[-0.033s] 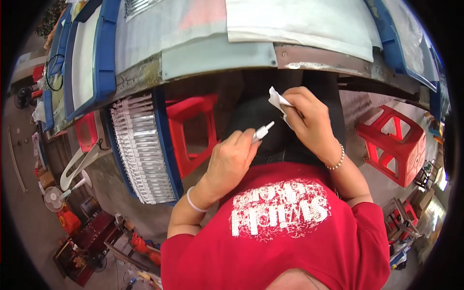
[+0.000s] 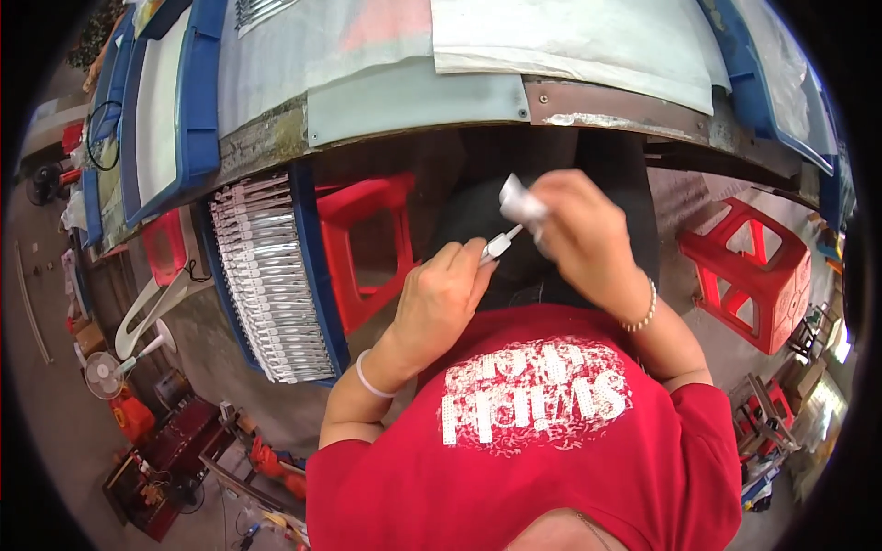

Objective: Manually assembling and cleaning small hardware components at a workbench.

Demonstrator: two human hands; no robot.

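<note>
At centre frame, I see my left hand (image 2: 441,298) pinching a small white pen-like piece (image 2: 499,245), while my right hand (image 2: 581,239) grips a crumpled white wipe (image 2: 516,202). Held above the lap, the piece could slip and drop.

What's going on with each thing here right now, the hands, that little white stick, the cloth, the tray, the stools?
left hand: closed around the white stick
white stick: held, tip pointing up toward the cloth
right hand: pinching the white cloth
white cloth: crumpled, held near the stick's tip
blue tray: full of white pieces in rows
red stools: upright, unoccupied
</note>
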